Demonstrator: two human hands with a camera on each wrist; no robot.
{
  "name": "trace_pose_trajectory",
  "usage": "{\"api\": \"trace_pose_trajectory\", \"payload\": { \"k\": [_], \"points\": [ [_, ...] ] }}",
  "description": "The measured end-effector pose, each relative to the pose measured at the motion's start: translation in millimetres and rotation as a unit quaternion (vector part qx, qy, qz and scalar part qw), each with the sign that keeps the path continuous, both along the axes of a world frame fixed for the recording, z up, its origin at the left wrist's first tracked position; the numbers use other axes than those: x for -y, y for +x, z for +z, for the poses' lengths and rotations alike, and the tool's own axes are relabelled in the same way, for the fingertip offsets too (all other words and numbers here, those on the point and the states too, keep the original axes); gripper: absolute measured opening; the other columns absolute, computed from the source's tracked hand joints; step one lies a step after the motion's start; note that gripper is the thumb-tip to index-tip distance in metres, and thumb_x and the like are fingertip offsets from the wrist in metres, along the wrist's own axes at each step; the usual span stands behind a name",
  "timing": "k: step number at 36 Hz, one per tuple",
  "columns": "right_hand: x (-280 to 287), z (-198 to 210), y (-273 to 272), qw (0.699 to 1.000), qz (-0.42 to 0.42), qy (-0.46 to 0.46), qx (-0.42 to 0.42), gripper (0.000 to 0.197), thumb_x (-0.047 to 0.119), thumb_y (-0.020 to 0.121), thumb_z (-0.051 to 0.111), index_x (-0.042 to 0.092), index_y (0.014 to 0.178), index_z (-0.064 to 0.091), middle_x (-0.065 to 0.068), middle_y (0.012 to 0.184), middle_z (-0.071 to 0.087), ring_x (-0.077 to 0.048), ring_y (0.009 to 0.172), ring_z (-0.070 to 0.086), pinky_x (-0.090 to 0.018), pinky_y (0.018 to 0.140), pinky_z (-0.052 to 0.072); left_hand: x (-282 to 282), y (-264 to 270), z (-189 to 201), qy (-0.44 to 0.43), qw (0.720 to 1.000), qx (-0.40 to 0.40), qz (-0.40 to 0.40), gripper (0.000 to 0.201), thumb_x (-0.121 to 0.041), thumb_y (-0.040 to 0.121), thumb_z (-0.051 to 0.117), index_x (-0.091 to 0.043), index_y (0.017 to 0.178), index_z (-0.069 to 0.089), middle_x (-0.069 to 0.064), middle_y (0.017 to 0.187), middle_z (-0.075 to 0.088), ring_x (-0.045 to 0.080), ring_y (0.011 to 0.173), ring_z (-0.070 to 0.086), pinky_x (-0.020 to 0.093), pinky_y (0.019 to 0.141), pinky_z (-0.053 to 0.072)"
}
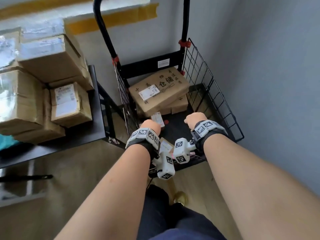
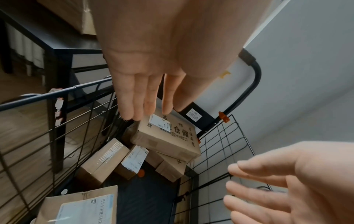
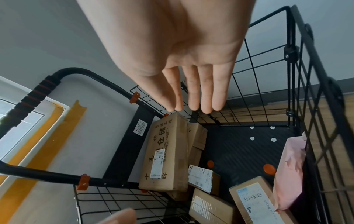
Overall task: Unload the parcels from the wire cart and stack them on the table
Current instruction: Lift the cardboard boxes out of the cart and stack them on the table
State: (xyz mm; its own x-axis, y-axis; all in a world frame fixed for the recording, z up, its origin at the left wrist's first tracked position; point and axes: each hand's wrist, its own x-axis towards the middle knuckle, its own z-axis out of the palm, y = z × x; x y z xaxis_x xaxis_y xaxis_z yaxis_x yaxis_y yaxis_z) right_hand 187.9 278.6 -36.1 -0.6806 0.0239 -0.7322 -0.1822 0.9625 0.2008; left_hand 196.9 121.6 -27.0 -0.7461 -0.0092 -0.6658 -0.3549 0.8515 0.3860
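The black wire cart (image 1: 199, 70) stands against the grey wall. At its far end a large cardboard box (image 1: 159, 89) printed with black characters lies tilted on another box (image 1: 178, 105). Smaller labelled parcels (image 3: 201, 177) (image 2: 103, 162) and a pink bag (image 3: 289, 174) lie on the cart floor nearer to me. My left hand (image 1: 149, 126) and right hand (image 1: 195, 119) hover side by side above the cart's inside, short of the large box. In the wrist views the left hand (image 2: 145, 94) and right hand (image 3: 193, 91) show straight fingers and hold nothing.
A dark table (image 1: 83, 135) stands left of the cart with several taped cardboard parcels (image 1: 52, 56) stacked on it. The cart's tall black handle (image 1: 103, 32) rises at the far end. The grey wall runs close along the right. Wooden floor lies below.
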Motion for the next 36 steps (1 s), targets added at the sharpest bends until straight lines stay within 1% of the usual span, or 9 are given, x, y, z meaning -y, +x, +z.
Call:
{"api": "trace_pose_trajectory", "payload": {
  "k": [3, 6, 12, 16, 21, 29, 33, 35, 36],
  "points": [
    [-6.0, -2.0, -12.1, 1.0, -0.003, 0.002, 0.005, 0.032, 0.012, 0.096, 0.05, 0.008, 0.127, 0.058, -0.009, 0.124, 0.06, -0.027, 0.113, 0.059, -0.032, 0.084, 0.045, -1.1, -14.7, -0.7, -0.049, 0.997, 0.028, -0.045, 0.038, -0.016, 0.102, 0.037, -0.004, 0.136, 0.048, 0.012, 0.14, 0.049, 0.026, 0.128, 0.047, 0.029, 0.1, 0.039],
    [-9.6, -6.5, -26.4, 1.0, 0.004, 0.002, 0.008, 0.03, 0.011, 0.096, 0.05, 0.008, 0.125, 0.058, -0.009, 0.122, 0.061, -0.027, 0.112, 0.06, -0.031, 0.082, 0.046, -1.2, -35.1, -5.5, -0.099, 0.99, 0.04, -0.095, 0.036, -0.015, 0.102, 0.034, -0.001, 0.131, 0.051, 0.014, 0.135, 0.052, 0.028, 0.125, 0.049, 0.031, 0.098, 0.04],
    [-21.6, -22.6, -48.5, 1.0, 0.013, -0.002, 0.028, 0.03, 0.013, 0.095, 0.053, 0.008, 0.125, 0.055, -0.009, 0.121, 0.061, -0.027, 0.112, 0.059, -0.033, 0.089, 0.048, -6.2, -66.0, -28.0, -0.179, 0.948, 0.08, -0.251, 0.034, -0.01, 0.099, 0.04, -0.004, 0.131, 0.051, 0.012, 0.133, 0.053, 0.027, 0.122, 0.052, 0.03, 0.093, 0.043],
    [-28.7, -39.3, -58.7, 0.999, 0.02, -0.008, 0.043, 0.031, 0.012, 0.095, 0.052, 0.007, 0.125, 0.056, -0.01, 0.121, 0.061, -0.027, 0.112, 0.059, -0.032, 0.088, 0.048, -9.6, -76.2, -47.2, -0.205, 0.926, 0.083, -0.307, 0.038, -0.01, 0.1, 0.039, -0.003, 0.137, 0.046, 0.013, 0.136, 0.051, 0.028, 0.125, 0.05, 0.03, 0.095, 0.042],
    [-26.8, -61.4, -78.1, 0.996, 0.049, -0.021, 0.072, 0.032, 0.01, 0.096, 0.051, 0.008, 0.128, 0.054, -0.009, 0.125, 0.06, -0.027, 0.115, 0.058, -0.033, 0.089, 0.048, -12.1, -83.6, -72.3, -0.233, 0.909, 0.123, -0.324, 0.034, -0.005, 0.099, 0.037, 0.002, 0.13, 0.051, 0.016, 0.134, 0.053, 0.03, 0.124, 0.051, 0.032, 0.1, 0.042],
    [-18.3, -99.5, -111.3, 0.985, 0.125, -0.038, 0.112, 0.034, 0.011, 0.095, 0.052, 0.009, 0.129, 0.054, -0.008, 0.125, 0.059, -0.026, 0.115, 0.058, -0.032, 0.09, 0.049, -12.6, -82.5, -106.8, -0.211, 0.927, 0.182, -0.25, 0.034, -0.006, 0.1, 0.035, 0.002, 0.128, 0.052, 0.016, 0.132, 0.054, 0.03, 0.123, 0.051, 0.031, 0.095, 0.042],
    [-13.5, -118.7, -120.7, 0.985, 0.099, -0.058, 0.126, 0.034, 0.011, 0.096, 0.048, 0.006, 0.13, 0.05, -0.008, 0.109, 0.057, -0.027, 0.112, 0.059, -0.032, 0.086, 0.048, -7.3, -72.8, -132.6, -0.216, 0.92, 0.22, -0.241, 0.03, -0.009, 0.095, 0.05, 0.003, 0.122, 0.057, 0.015, 0.122, 0.061, 0.03, 0.115, 0.057, 0.031, 0.087, 0.045],
    [-9.8, -127.6, -123.4, 0.987, 0.058, -0.081, 0.125, 0.034, 0.01, 0.096, 0.048, 0.005, 0.13, 0.049, -0.009, 0.106, 0.055, -0.027, 0.106, 0.059, -0.031, 0.082, 0.047, -4.9, -68.0, -146.9, -0.216, 0.921, 0.226, -0.234, 0.032, -0.01, 0.094, 0.052, 0.002, 0.123, 0.057, 0.016, 0.122, 0.061, 0.031, 0.115, 0.057, 0.031, 0.088, 0.045],
    [-5.8, -130.3, -124.8, 0.988, 0.011, -0.089, 0.124, 0.031, 0.009, 0.096, 0.048, 0.006, 0.128, 0.05, -0.008, 0.104, 0.054, -0.027, 0.102, 0.059, -0.031, 0.08, 0.046, -4.8, -66.8, -154.3, -0.218, 0.919, 0.236, -0.23, 0.032, -0.011, 0.096, 0.05, 0.002, 0.124, 0.057, 0.015, 0.125, 0.059, 0.03, 0.117, 0.056, 0.031, 0.091, 0.045]
  ]
}}
